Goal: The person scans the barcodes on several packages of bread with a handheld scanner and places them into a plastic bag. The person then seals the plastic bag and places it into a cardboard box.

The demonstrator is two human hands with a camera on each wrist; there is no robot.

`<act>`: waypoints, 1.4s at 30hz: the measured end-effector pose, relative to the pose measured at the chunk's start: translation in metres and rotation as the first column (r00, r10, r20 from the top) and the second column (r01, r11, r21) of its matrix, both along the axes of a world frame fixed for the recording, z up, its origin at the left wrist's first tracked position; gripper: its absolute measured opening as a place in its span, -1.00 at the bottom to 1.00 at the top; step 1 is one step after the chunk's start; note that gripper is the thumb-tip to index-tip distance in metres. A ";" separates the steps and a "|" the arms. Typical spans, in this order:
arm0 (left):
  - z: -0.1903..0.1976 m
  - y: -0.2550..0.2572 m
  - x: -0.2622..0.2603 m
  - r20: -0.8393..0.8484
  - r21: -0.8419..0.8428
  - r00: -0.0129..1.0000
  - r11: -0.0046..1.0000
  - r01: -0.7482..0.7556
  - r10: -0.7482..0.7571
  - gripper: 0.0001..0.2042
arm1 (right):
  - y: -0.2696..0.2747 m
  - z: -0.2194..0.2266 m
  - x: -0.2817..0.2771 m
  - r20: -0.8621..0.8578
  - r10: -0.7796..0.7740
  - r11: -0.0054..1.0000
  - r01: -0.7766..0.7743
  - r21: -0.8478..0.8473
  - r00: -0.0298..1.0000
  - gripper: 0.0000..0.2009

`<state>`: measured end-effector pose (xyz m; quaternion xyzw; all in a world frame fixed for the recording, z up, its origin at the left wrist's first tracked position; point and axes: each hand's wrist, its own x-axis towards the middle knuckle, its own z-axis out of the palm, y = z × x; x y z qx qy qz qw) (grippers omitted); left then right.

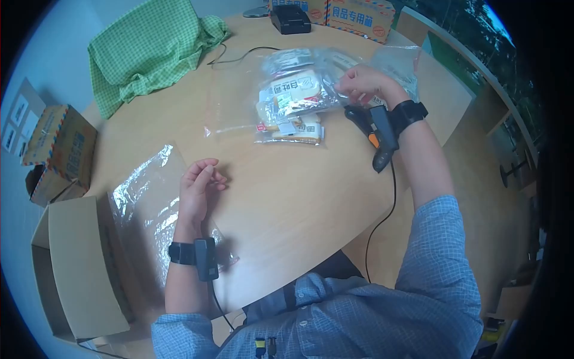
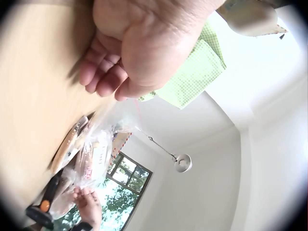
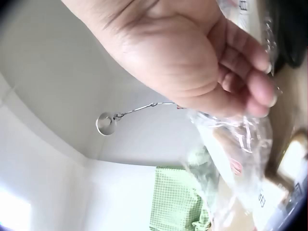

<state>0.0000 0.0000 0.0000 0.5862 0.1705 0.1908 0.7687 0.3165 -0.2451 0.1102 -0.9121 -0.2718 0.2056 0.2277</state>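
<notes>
My right hand [image 1: 368,84] pinches the edge of a clear plastic bag [image 3: 245,130] with thumb and fingertips. Inside and about that bag are packs of sliced bread [image 1: 293,90] with printed white labels, heaped at the far middle of the table. Another bread pack [image 1: 305,133] lies at the near side of the heap. Just below my right wrist rests a black and orange handheld scanner [image 1: 373,137]. My left hand [image 1: 198,182] holds nothing, its fingers loosely curled above the table. Near it, a flat clear plastic bag [image 1: 140,185] spreads under the left forearm.
An open cardboard box [image 1: 81,269] stands at the near left, with a printed carton [image 1: 75,152] behind it. A green checked cloth [image 1: 143,57] drapes over something at the back left. Further back are a black device [image 1: 290,21] and printed cartons [image 1: 359,19].
</notes>
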 end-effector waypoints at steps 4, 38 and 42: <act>0.000 -0.003 0.002 -0.005 0.045 1.000 0.999 -0.018 0.018 -0.84 | 0.020 -0.035 0.009 0.137 -0.163 0.944 0.114 0.310 0.977 -0.51; -0.001 -0.005 0.004 -0.019 0.072 1.000 0.997 0.018 -0.017 -0.83 | 0.048 0.205 -0.046 0.753 -0.078 0.726 -0.480 0.492 0.653 -0.78; -0.005 -0.005 0.005 -0.034 0.189 0.999 0.981 0.045 -0.039 -0.84 | 0.072 0.187 -0.131 0.785 0.213 0.633 -0.694 0.342 0.581 -0.77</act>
